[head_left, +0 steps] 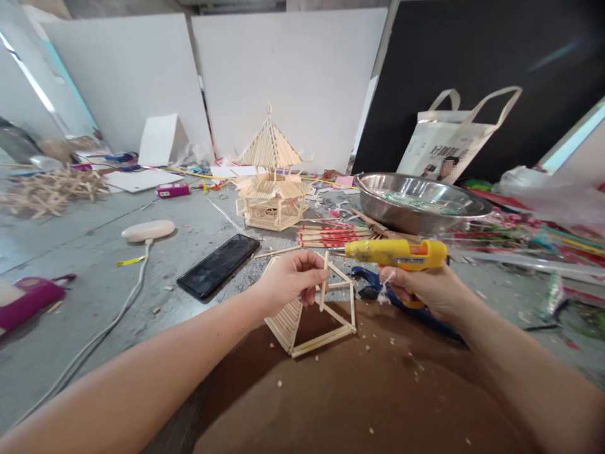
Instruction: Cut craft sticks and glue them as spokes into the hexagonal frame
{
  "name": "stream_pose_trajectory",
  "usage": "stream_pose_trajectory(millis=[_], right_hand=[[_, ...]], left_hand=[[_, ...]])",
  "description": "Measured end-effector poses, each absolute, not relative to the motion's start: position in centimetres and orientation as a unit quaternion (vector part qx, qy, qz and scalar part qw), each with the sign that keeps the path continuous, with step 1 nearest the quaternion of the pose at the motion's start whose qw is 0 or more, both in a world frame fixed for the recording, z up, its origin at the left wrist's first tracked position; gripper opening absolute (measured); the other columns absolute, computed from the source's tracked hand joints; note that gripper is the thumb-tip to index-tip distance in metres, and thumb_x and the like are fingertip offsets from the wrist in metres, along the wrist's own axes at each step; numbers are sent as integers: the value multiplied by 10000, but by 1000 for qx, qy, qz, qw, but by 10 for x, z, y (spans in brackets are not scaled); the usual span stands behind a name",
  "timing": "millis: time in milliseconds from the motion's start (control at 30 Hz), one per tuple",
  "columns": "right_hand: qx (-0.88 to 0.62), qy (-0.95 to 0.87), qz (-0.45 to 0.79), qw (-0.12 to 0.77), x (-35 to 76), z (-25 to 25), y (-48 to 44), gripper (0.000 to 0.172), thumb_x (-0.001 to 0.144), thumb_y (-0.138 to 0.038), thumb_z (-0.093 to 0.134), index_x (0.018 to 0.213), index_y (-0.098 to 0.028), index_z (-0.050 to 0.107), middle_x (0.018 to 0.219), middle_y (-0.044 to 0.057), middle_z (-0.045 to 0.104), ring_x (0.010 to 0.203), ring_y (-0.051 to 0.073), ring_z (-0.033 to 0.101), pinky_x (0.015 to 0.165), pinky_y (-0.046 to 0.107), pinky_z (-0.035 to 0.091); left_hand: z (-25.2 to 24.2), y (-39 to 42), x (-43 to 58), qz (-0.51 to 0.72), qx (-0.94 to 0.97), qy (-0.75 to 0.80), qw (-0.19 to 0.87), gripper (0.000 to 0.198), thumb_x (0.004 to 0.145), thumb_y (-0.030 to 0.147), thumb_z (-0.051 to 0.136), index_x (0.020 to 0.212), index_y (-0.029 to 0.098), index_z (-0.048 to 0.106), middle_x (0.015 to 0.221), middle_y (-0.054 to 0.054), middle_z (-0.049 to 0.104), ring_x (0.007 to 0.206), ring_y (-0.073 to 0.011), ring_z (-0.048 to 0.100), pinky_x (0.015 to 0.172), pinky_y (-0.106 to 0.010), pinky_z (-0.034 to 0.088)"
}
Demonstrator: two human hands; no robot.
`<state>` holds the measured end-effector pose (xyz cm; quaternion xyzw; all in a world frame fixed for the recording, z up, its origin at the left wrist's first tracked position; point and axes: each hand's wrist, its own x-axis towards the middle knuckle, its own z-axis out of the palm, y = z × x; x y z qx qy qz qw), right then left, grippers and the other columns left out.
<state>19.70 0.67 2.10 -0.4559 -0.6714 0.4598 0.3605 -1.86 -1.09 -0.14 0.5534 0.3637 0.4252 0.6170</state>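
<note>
My left hand (289,277) pinches a thin wooden stick (324,282), held upright against a small stick-built roof frame (316,315) that rests on a brown board (359,384). One side of the frame is filled with sticks; the other sides are bare rods. My right hand (428,290) grips a yellow hot glue gun (397,253) level, its nozzle pointing left at the top of the held stick. A blue tool (373,280) lies under the gun.
A finished stick pavilion (271,183) stands farther back. A black phone (218,265), bundled sticks in red wrappers (331,235), a steel bowl (420,202), a white cable (118,315) and a pile of sticks (51,189) lie on the grey floor (94,252). White boards and a tote bag (454,139) lean behind.
</note>
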Motion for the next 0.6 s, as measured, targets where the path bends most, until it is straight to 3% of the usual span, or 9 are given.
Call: stream_pose_trajectory(millis=[600], right_hand=[[-498, -629, 475, 362, 198, 20, 7, 304, 529, -422, 641, 461, -193, 453, 335, -61, 351, 300, 37, 296, 264, 181, 196]], left_hand=[[-2, -11, -18, 420, 573, 372, 598, 123, 674, 231, 549, 716, 158, 459, 550, 39, 511, 358, -36, 436, 345, -155, 336]])
